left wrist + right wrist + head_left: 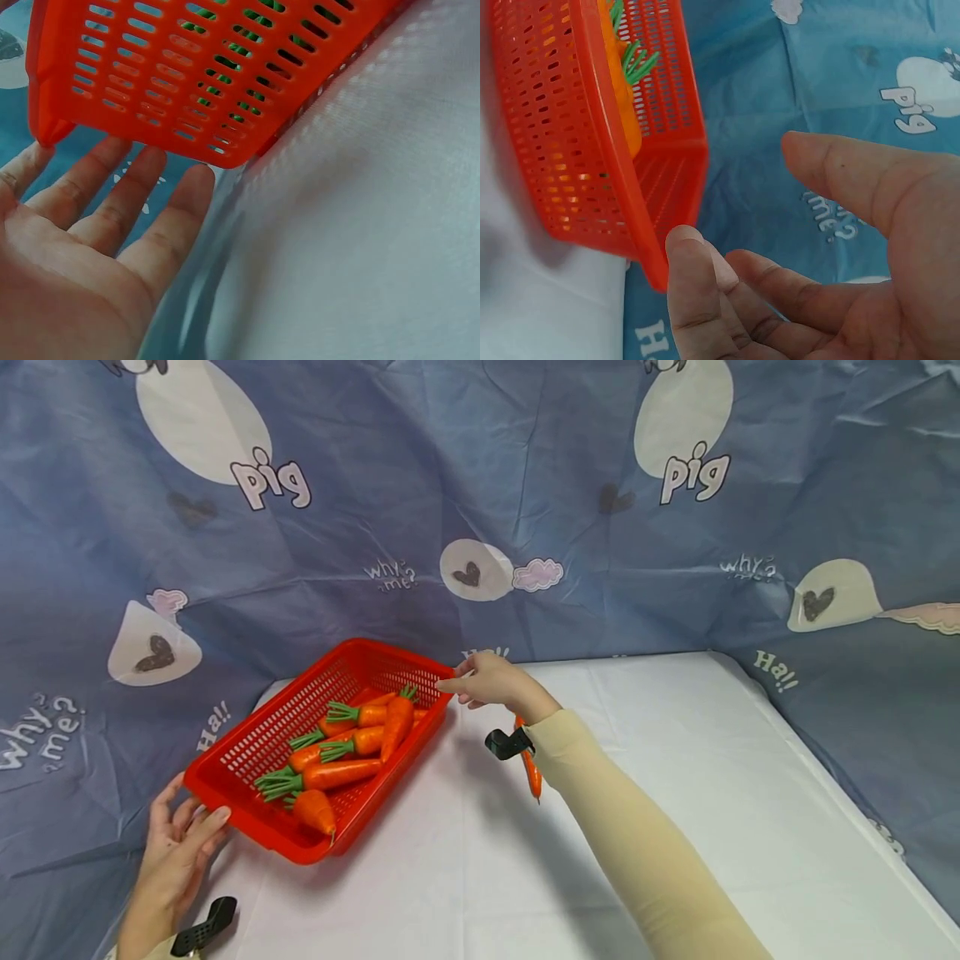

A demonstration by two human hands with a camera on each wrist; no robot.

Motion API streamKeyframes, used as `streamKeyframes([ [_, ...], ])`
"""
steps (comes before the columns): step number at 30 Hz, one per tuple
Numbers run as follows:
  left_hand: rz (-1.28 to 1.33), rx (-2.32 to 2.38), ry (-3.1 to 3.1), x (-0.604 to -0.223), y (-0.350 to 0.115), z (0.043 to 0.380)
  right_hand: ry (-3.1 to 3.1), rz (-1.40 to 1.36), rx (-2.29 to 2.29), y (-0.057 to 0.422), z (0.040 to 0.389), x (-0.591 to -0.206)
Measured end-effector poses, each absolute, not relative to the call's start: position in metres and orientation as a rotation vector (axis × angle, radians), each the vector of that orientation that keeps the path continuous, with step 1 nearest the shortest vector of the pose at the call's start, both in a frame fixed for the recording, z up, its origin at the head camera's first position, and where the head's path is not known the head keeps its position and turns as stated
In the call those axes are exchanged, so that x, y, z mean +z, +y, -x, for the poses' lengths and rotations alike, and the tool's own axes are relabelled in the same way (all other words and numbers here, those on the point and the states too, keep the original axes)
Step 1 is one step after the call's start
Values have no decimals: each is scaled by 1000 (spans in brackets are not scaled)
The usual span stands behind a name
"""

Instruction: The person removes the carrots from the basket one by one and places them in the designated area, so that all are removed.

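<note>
plainly, my head view shows the red basket (375, 802) of carrots (330, 774) at the white table's (420, 902) left, between my left hand (176, 860) and right hand (498, 681). left wrist: straight, unclenched fingers (131, 195) touch its lower edge. right wrist: relaxed, ungrasping fingers (694, 285) meet its rim.

Bright red, perforated with rows of slots, on the basket (390, 793). Vivid orange for the carrots (348, 773) inside, with green for their leafy tops (279, 785). Orange again for the lone carrot (533, 778) outside. White on the tablecloth (712, 793). Muted blue for the backdrop (360, 460), patterned with off-white blobs, dark grey hearts, pink clouds and pale lettering: "pig", "why me?", "Ha!!". Pale cream on the sleeve (637, 843); black on the wrist straps (206, 929).
</note>
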State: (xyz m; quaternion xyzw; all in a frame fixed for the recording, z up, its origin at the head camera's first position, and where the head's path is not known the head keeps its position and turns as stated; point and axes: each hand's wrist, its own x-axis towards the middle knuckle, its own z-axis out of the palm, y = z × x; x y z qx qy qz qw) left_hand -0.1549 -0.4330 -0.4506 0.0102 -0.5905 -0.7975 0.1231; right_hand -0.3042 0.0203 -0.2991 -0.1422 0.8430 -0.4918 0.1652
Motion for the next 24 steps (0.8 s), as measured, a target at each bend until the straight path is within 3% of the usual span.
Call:
streamKeyframes([
  [9, 61, -2352, -1628, -458, -430, 157, 2372, 415, -1385, -2, 309, -293],
  [24, -9, -2320, -1670, -455, -430, 155, 2558, 435, -990, -41, 321, -285],
])
